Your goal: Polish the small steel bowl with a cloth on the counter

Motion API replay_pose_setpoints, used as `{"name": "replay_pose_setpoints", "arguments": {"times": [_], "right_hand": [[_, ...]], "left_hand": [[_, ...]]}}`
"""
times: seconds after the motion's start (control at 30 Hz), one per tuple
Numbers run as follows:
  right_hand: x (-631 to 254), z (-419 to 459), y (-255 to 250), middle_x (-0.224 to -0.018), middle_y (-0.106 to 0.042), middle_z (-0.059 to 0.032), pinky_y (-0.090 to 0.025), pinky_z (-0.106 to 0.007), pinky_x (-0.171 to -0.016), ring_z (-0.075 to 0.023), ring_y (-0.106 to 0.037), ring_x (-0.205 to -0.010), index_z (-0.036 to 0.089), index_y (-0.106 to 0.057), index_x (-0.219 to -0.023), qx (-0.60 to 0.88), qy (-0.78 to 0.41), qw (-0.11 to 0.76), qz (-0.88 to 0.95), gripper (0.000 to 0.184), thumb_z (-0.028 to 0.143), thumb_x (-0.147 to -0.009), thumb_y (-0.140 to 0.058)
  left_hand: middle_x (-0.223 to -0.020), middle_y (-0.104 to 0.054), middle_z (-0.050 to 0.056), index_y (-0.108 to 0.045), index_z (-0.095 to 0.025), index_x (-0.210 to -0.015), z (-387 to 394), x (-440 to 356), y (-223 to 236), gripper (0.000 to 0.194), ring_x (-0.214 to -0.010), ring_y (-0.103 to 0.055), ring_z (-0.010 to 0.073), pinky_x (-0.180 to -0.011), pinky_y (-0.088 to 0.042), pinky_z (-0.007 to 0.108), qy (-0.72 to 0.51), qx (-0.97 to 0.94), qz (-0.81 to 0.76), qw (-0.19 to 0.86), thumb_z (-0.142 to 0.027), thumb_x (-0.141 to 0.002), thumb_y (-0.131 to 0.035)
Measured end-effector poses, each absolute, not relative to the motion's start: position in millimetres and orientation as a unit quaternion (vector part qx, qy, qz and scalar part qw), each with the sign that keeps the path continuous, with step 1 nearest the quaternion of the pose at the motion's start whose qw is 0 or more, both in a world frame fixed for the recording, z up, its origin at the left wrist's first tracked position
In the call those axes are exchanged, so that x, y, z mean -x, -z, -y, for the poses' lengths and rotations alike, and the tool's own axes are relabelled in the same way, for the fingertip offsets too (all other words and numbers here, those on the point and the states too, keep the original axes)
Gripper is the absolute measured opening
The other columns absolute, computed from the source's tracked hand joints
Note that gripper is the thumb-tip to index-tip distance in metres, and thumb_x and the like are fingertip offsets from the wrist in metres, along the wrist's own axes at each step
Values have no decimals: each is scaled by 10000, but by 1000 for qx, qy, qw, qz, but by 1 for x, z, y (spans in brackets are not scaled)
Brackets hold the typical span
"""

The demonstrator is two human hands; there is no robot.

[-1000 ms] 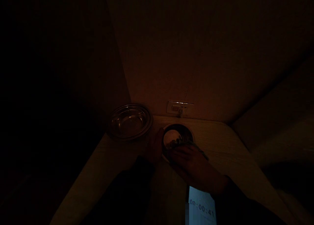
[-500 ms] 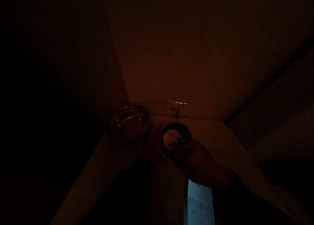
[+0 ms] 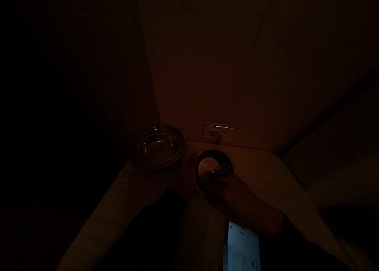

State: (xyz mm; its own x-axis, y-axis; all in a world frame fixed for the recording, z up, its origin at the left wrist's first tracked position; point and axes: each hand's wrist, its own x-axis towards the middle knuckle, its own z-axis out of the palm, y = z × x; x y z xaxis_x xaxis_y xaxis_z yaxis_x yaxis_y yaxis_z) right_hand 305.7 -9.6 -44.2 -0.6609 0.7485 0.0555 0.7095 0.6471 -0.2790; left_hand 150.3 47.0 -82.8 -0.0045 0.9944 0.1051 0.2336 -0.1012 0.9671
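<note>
Two bare hands are working at a round metal bowl (image 3: 225, 159), which is standing near the middle of the table's (image 3: 263, 174) far edge. The left hand (image 3: 188, 178) is lying along the bowl's left side, its fingers appearing to touch the outer wall; whether they are gripping it, one cannot tell in the dim light. The right hand (image 3: 231, 192) is reaching over the bowl's near right rim, its fingers bending down inside; a small dark item is showing at their tips, but its kind and the hold on it cannot be made out. A pale round patch (image 3: 208, 166) is showing on the bowl's floor, left of centre. At the table's far left corner, a wider shiny metal dish (image 3: 160, 149) is standing apart from the bowl. A lit phone (image 3: 242, 239) is lying below the right wrist, on the near part of the table. Beyond the far edge, a socket plate (image 3: 211, 133) is catching a faint gleam on the wall (image 3: 207, 73). Dark sleeves (image 3: 304, 243) are covering both forearms.
</note>
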Motion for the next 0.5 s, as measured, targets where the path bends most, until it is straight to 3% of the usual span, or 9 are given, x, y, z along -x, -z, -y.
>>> {"name": "replay_pose_setpoints", "arguments": {"times": [0.2, 0.37, 0.5], "right_hand": [[-308, 11, 51, -1121, -652, -59, -411, -377, -902, -213, -571, -1042, 233, -592, -1143, 411, -75, 70, 906, 260, 221, -899, -503], [-286, 12, 66, -1216, -605, -93, -381, -422, -942, -244, -515, -1135, 182, -517, -1236, 442, -52, 101, 890, 309, 232, -940, -443], [-295, 13, 56, -1167, -627, -70, -399, -402, -917, -226, -552, -1066, 203, -553, -1176, 425, -84, 80, 898, 266, 238, -932, -457]], "left_hand": [[-922, -727, 70, -680, -153, -981, -45, -151, 77, 433, -885, -662, 185, -814, -520, 296, -452, -556, -527, 457, -317, -930, -283], [-922, -718, 88, -683, -143, -929, -46, -150, 79, 352, -898, -651, 204, -870, -499, 343, -456, -543, -567, 419, -281, -899, -360], [-906, -722, 76, -685, -146, -901, -47, -150, 79, 397, -875, -656, 187, -828, -514, 309, -452, -544, -554, 438, -295, -912, -318]]}}
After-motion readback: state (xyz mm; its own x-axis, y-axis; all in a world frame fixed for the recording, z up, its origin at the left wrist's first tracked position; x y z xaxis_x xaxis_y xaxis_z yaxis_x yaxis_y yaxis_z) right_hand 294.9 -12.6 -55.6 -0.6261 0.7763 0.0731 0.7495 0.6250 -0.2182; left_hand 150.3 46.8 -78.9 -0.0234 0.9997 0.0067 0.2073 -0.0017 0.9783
